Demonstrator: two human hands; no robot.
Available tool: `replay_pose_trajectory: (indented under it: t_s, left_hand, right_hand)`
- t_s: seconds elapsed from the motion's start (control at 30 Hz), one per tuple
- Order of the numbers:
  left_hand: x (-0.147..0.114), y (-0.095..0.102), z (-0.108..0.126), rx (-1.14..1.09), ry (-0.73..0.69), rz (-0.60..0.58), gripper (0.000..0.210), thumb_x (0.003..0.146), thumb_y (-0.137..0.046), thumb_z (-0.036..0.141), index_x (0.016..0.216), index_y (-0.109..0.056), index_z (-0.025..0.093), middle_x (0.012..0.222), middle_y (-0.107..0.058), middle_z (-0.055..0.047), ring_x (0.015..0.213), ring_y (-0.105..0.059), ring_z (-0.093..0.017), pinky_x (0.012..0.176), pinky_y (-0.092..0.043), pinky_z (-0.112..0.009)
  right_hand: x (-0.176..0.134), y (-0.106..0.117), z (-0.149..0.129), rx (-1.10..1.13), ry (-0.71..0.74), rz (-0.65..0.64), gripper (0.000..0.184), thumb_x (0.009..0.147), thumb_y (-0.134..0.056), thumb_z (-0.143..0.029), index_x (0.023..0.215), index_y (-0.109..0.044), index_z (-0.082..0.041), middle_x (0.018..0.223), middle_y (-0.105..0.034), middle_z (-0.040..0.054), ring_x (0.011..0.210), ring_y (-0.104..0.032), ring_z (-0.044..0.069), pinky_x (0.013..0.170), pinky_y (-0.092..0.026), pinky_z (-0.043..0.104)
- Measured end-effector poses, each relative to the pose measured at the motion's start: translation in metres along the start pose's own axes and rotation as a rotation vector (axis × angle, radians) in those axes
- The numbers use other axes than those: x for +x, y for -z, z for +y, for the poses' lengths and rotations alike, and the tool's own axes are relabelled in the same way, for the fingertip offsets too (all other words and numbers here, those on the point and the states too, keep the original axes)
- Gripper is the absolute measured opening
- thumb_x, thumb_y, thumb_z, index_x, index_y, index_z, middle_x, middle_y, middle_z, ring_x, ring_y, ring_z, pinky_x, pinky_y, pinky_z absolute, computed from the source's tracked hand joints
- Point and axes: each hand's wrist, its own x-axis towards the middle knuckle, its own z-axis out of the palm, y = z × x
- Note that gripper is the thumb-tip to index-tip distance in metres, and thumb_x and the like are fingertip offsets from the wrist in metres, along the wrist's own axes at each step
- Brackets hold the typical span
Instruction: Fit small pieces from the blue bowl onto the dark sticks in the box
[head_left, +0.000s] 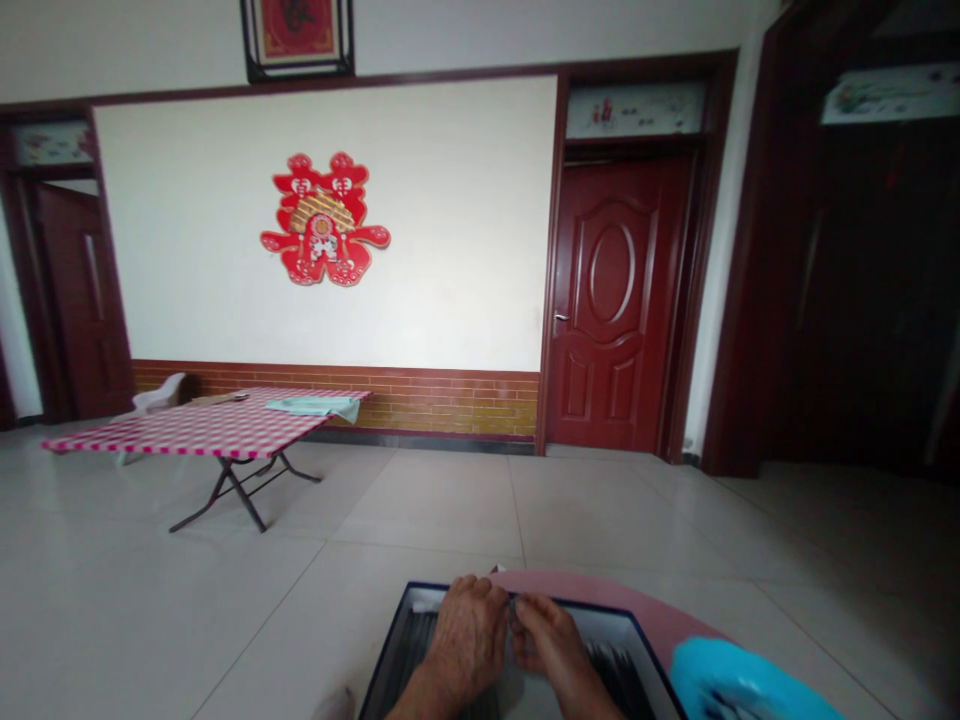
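Note:
Both my hands meet over a shallow box (645, 628) with a dark blue rim and a pale inside. My left hand (474, 630) has its fingers curled and closed at the box's far side. Close beside it, my right hand (546, 635) pinches with thumb and fingers. Something small and dark shows between the two hands, too small to name. Dark thin strips (411, 650) lie in the left part of the box, and more dark thin pieces (615, 668) lie at the right, partly hidden by my hands.
The box rests on a pink round surface (600, 585). A bright blue bag or basin-like thing (750, 680) sits to the right. Further off stands a folding table (195, 430) with a checked cloth, near a white chair (159, 392). A red door (619, 310) is closed beyond the tiled floor.

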Motion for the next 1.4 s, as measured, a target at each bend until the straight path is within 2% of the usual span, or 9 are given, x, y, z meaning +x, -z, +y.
replay_pose_trajectory:
  t_s: [0.17,0.27,0.37,0.47,0.6,0.77,0.9,1.1,1.4]
  left_hand:
    - [0.000,-0.001,-0.001,0.002,-0.003,-0.004,0.017,0.083,-0.039,0.015,0.085,-0.056,0.020,0.080,-0.059,-0.005,0.076,-0.051,-0.020,0.072,-0.036,-0.033]
    - [-0.002,-0.005,-0.002,0.003,-0.013,0.013,0.017,0.083,-0.039,0.014,0.087,-0.056,0.019,0.082,-0.059,-0.005,0.078,-0.051,-0.020,0.075,-0.036,-0.033]
    - [-0.002,-0.003,-0.002,0.003,-0.017,0.020,0.017,0.082,-0.040,0.014,0.088,-0.055,0.019,0.083,-0.059,-0.006,0.078,-0.051,-0.020,0.076,-0.036,-0.034]
    - [-0.001,0.001,-0.001,0.003,-0.010,0.003,0.017,0.083,-0.039,0.016,0.085,-0.055,0.020,0.081,-0.059,-0.005,0.076,-0.051,-0.020,0.074,-0.037,-0.034]
    - [-0.001,0.003,0.000,0.012,-0.007,-0.014,0.018,0.085,-0.038,0.017,0.086,-0.055,0.020,0.082,-0.059,-0.005,0.077,-0.051,-0.020,0.074,-0.036,-0.034]
    - [-0.002,0.001,-0.001,0.023,-0.008,-0.035,0.019,0.085,-0.038,0.016,0.085,-0.056,0.020,0.081,-0.059,-0.005,0.077,-0.052,-0.021,0.074,-0.037,-0.034]
    - [-0.004,0.001,-0.002,0.033,-0.015,-0.023,0.019,0.085,-0.038,0.016,0.088,-0.056,0.019,0.082,-0.059,-0.006,0.078,-0.052,-0.021,0.075,-0.037,-0.034]
    - [-0.003,0.003,-0.001,0.024,-0.002,-0.042,0.019,0.085,-0.037,0.017,0.083,-0.056,0.019,0.081,-0.060,-0.006,0.077,-0.053,-0.021,0.074,-0.038,-0.034]
    - [-0.005,-0.003,-0.004,0.032,-0.020,-0.020,0.020,0.085,-0.037,0.018,0.085,-0.057,0.018,0.081,-0.060,-0.007,0.079,-0.055,-0.021,0.076,-0.040,-0.034]
  right_hand:
    - [-0.002,0.000,-0.001,0.016,-0.117,0.004,0.046,0.062,-0.056,-0.064,0.066,-0.059,-0.019,0.053,-0.057,-0.0010,0.044,-0.054,0.013,0.045,-0.040,0.025]
    - [-0.002,-0.001,0.001,-0.017,-0.057,0.003,0.042,0.059,-0.062,-0.060,0.059,-0.055,-0.019,0.046,-0.051,-0.0041,0.038,-0.049,0.010,0.042,-0.037,0.023]
    - [-0.004,0.000,0.000,-0.025,0.010,-0.022,0.035,0.058,-0.066,-0.052,0.065,-0.058,-0.019,0.054,-0.057,-0.0030,0.047,-0.054,0.011,0.047,-0.040,0.022]
    - [-0.005,0.002,-0.001,-0.016,-0.030,-0.014,0.039,0.062,-0.061,-0.057,0.071,-0.060,-0.019,0.061,-0.061,-0.0001,0.052,-0.057,0.014,0.048,-0.043,0.024]
    - [0.003,0.002,0.007,-0.060,-0.034,0.007,0.048,0.063,-0.055,-0.066,0.060,-0.057,-0.018,0.048,-0.053,-0.0015,0.041,-0.051,0.012,0.041,-0.038,0.023]
    - [0.008,0.002,0.013,-0.039,0.041,-0.013,0.040,0.058,-0.064,-0.057,0.060,-0.055,-0.018,0.048,-0.051,-0.0047,0.041,-0.048,0.008,0.041,-0.034,0.020]
    - [0.001,0.003,0.004,-0.006,-0.014,-0.044,0.031,0.060,-0.067,-0.047,0.066,-0.057,-0.018,0.056,-0.056,-0.0037,0.050,-0.054,0.010,0.046,-0.040,0.021]
    - [-0.006,0.003,0.007,0.111,-0.160,-0.102,0.047,0.068,-0.053,-0.063,0.071,-0.059,-0.016,0.059,-0.057,-0.0008,0.047,-0.054,0.011,0.045,-0.043,0.023]
    - [-0.007,0.003,0.002,0.070,-0.028,-0.039,0.030,0.060,-0.068,-0.043,0.069,-0.057,-0.017,0.056,-0.058,-0.0037,0.047,-0.054,0.009,0.047,-0.042,0.021]
